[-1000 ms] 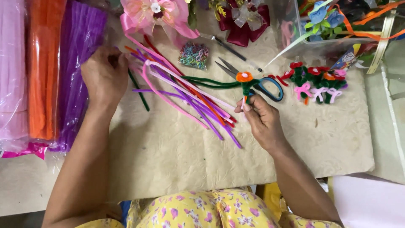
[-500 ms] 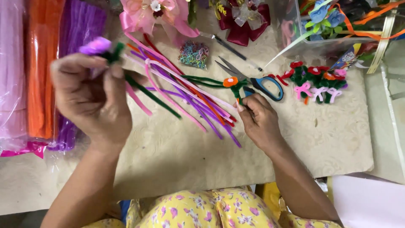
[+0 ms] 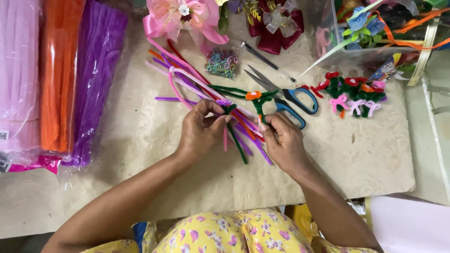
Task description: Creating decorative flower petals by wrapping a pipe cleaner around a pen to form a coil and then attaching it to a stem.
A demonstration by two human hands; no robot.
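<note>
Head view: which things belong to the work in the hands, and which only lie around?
In hand:
- left hand pinching a purple flower with green stem
- right hand at the orange flower
- loose pipe cleaners

Lying about:
- scissors
- packed pipe cleaner bundles
- finished small flowers
- pink ribbon flower

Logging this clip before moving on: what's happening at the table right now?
A person is making pipe-cleaner flowers. The left hand pinches a small purple flower on a dark green stem; the right hand holds the stem of an orange flower. Loose pipe cleaners, blue-handled scissors and finished flowers lie on the mat.
</note>
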